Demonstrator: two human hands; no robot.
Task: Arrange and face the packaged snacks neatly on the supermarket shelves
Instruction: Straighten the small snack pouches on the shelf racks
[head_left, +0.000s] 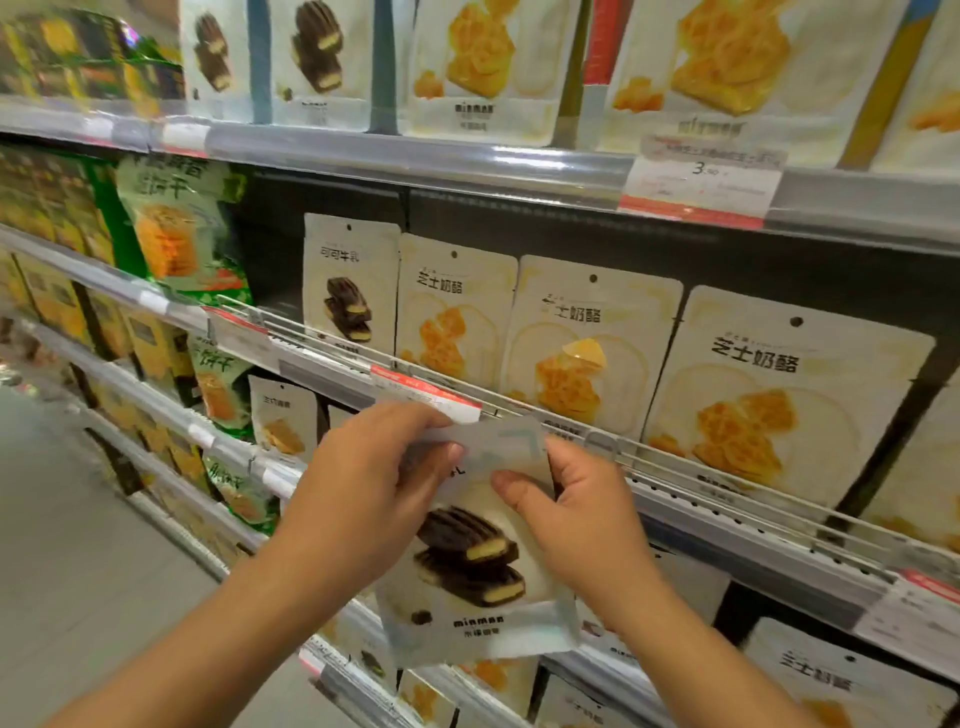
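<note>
Both hands (363, 499) (582, 514) pinch chocolate snack pouch (478, 561) before shelf (727, 525).

The snack pouch (478, 561) looks like smooth plastic film with a soft sheen (its lower corners catch the light). The shelf rail (415, 161) is glossy clear plastic over pale metal. The price label (698, 189) seems matt paper.

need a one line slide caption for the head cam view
Both hands, left and right, hold a chocolate snack pouch by its top edge in front of the middle shelf.
</note>
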